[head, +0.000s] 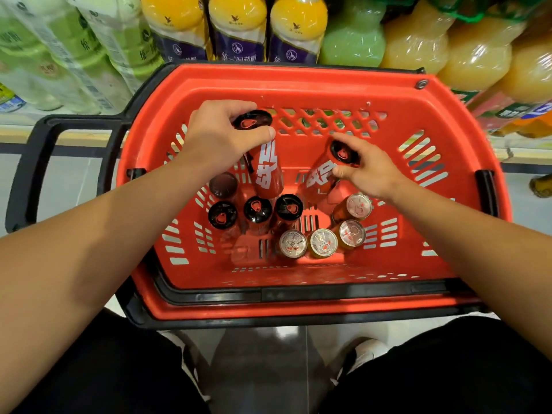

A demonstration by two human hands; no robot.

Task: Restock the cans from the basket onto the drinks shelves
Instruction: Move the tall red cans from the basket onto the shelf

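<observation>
**Both hands on red cans over the basket**

The left hand [219, 135] grasps a tall red can [264, 162] by its black top, the can tilted and raised above the others. The right hand [366, 168] closes its fingertips on the top of a second red can [324, 177] — also tilted. Both are inside the red basket [298, 85]. Near them stand four black-topped cans [257, 209] on the left and four silver-topped cans [323, 242] on the right. Beyond the far rim — bottled drinks [237, 28] on shelves.
</observation>
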